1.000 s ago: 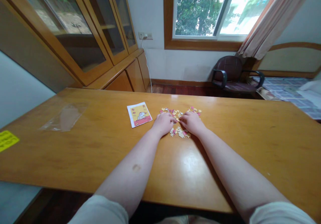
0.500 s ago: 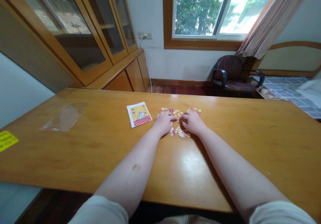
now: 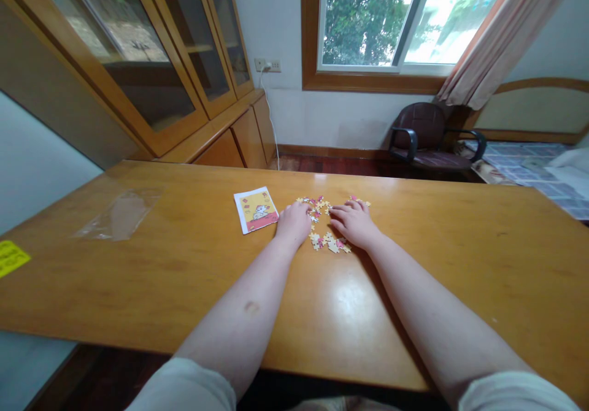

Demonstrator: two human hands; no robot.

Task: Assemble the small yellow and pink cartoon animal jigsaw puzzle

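Observation:
Several small jigsaw pieces [image 3: 332, 243] in cream, yellow and pink lie in a loose ring on the wooden table. My left hand [image 3: 294, 221] rests palm down at the ring's left side, its fingertips by the pieces; whether a piece is under them is hidden. Across from it, my right hand [image 3: 353, 222] lies flat with fingers spread over the right side of the ring, nothing visibly gripped. Just left of my left hand is a picture card [image 3: 256, 210] showing a white animal on yellow and pink.
On the table's left lie a clear plastic bag [image 3: 123, 216] and a yellow label [image 3: 13, 259]. Beyond the wooden table [image 3: 184, 276] stand a glass-door cabinet [image 3: 193, 135], an office chair [image 3: 423, 132] and a bed [image 3: 529, 159].
My left hand has drawn back a little to the left, uncovering pieces in the middle. My right hand's fingers have spread out more.

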